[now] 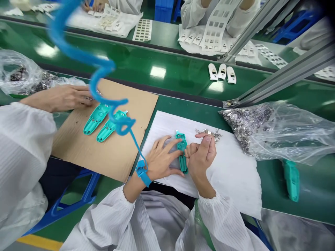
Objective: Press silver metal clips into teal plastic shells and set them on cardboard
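Note:
My left hand [163, 157], with a blue wrist strap [143, 173], grips a teal plastic housing [182, 153] on a white sheet [230, 177]. My right hand [201, 155] sits against the housing's right side, thumb and fingertip pinched together. Anything between them is too small to make out. Just above it lies a small heap of metal pieces [209, 134]. To the left, a co-worker's hand [62, 98] rests on a cardboard sheet [104, 148], near two teal housings [96, 119].
A torn plastic bag of metal pieces [261, 129] lies right of the sheet, with another teal housing [291, 180] below it. A blue coiled cord [104, 69] hangs across the view. White plastic parts [222, 72] stand on the green conveyor [157, 71] beyond.

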Available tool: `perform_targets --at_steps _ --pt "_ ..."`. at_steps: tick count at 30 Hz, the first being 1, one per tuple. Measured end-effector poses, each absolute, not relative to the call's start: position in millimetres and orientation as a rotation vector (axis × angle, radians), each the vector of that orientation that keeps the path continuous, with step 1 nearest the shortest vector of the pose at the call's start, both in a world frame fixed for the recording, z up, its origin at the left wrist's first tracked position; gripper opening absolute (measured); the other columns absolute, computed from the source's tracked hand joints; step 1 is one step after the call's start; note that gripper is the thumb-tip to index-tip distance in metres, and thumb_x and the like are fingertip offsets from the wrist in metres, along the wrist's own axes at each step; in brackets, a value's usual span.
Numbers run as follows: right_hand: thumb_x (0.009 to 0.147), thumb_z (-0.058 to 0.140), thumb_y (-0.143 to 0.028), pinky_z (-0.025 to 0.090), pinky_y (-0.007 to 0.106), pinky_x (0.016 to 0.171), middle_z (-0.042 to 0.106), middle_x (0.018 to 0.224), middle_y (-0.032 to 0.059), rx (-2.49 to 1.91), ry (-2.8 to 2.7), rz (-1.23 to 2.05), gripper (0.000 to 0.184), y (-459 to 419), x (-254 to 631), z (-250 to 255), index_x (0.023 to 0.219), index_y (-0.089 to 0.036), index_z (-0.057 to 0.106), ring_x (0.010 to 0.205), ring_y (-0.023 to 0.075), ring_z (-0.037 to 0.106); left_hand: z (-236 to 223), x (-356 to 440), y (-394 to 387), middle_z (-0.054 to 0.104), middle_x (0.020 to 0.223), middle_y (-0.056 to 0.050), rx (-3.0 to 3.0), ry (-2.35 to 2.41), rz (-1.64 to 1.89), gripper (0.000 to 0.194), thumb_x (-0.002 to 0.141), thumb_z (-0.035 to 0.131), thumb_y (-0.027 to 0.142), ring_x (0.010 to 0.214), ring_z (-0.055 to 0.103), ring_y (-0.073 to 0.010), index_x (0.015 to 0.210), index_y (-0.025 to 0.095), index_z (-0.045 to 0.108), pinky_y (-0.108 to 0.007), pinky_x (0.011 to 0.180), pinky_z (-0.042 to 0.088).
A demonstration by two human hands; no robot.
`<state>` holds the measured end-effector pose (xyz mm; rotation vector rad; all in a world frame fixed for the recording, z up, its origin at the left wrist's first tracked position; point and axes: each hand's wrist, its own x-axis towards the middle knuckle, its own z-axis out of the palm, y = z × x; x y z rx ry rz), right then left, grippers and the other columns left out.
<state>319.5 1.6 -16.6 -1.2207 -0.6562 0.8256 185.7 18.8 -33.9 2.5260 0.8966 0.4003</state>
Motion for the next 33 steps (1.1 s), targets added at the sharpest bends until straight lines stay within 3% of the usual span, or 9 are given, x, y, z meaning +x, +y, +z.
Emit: perform_targets --at_steps 5,12,18,33 --pt "0.097 0.045 -0.048 0.018 0.018 0.035 0.023 0.040 -0.0137 -1.133 -0.624 0.915 0.026 2 324 -13 0.087 -0.025 0.049 0.032 0.0062 0.014 -34 183 20 0.039 0.149 -0.006 2.530 0.892 0.404 0.067 0.069 0.070 0.068 0.137 0.028 -0.0359 0.122 0.028 0.061 -0.055 0.110 0.033" --pt "0.098 0.044 -0.044 0.019 0.017 0.037 0.023 0.039 -0.0135 -1.042 -0.596 0.928 0.024 -6 326 9 0.088 -0.024 0.053 0.034 0.0054 0.011 -36 178 17 0.047 0.131 -0.007 2.528 0.867 0.476 0.036 0.086 0.061 0.052 0.135 0.029 -0.0323 0.115 0.031 0.066 -0.051 0.112 0.035" --pt "0.098 0.045 -0.044 0.019 0.017 0.036 0.024 0.040 -0.0131 -1.047 -0.627 0.969 0.025 -11 318 -4 0.088 -0.023 0.054 0.034 0.0055 0.013 -36 180 16 0.049 0.120 -0.008 2.524 0.913 0.481 0.031 0.087 0.060 0.052 0.134 0.029 -0.0327 0.107 0.030 0.070 -0.051 0.110 0.036" --pt "0.099 0.042 -0.046 0.019 0.017 0.034 0.025 0.040 -0.0139 -1.150 -0.833 0.906 0.028 -13 312 -19 0.092 -0.022 0.053 0.031 0.0058 0.018 -37 182 18 0.050 0.118 -0.007 2.539 0.913 0.461 0.024 0.088 0.062 0.045 0.132 0.030 -0.0329 0.103 0.028 0.070 -0.051 0.108 0.038"
